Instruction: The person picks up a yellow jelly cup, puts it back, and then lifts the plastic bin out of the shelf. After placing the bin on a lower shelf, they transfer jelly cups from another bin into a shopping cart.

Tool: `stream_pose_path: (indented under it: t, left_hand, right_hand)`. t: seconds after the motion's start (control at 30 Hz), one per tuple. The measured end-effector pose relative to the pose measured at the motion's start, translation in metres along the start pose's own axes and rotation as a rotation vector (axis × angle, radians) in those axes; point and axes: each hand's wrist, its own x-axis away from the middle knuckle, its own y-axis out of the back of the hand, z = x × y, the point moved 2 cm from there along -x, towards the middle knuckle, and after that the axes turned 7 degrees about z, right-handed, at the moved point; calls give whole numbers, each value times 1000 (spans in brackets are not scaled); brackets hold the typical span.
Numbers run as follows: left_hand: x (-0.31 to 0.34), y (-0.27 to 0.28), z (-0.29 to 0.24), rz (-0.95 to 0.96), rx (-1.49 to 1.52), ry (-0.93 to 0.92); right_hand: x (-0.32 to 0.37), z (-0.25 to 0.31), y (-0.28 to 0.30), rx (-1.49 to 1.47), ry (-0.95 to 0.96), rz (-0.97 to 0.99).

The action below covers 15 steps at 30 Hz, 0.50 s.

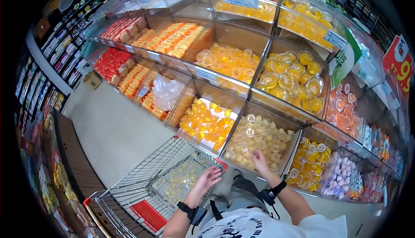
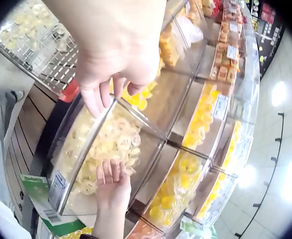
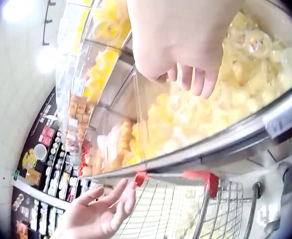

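Over the bin of pale, clear-lidded jelly cups (image 1: 246,145) is my right hand (image 1: 259,162), its fingers loosely bent close above the cups. From the left wrist view the same right hand (image 2: 113,186) shows its palm, with nothing in it. My left hand (image 1: 209,180) hovers by the front end of the shopping cart (image 1: 142,173), fingers relaxed and holding nothing. In the right wrist view this left hand (image 3: 98,214) has its palm turned up beside the cart's red corner. Pale jelly cups (image 1: 183,175) lie spread inside the cart.
Clear-walled bins rise in tiers ahead, with orange jelly cups (image 1: 205,121), large yellow cups (image 1: 289,78) and red-wrapped snacks (image 1: 112,65). A plastic bag (image 1: 167,92) lies on one bin. To the right are purple-white sweets (image 1: 341,177). A brown shelf unit (image 1: 78,160) flanks the cart.
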Motion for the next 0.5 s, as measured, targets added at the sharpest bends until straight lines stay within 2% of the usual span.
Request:
stream_pose_path:
  t: [0.07,0.17,0.27,0.33,0.4,0.5]
  left_hand:
    - [-27,-25,-5,54,-27,13]
    - [-64,-52,-2,58,-61,80]
    - [-100,-62,9,-2,-2,118]
    - [-124,-63,15,-34,31,150]
    - [-146,-61,27,-30,-1,221]
    - [-169,-70,47,-36,-54,291]
  right_hand:
    - [-13,-4,30,163,73,-138]
    - [-42,-20,57,297,4,-177]
    - [-68,-21,65,-32,-288,12]
    - [-75,-4,63,285,-203,124]
    - [-84,-18,58,565,-179,267]
    - [-81,15,59,592,-303,456]
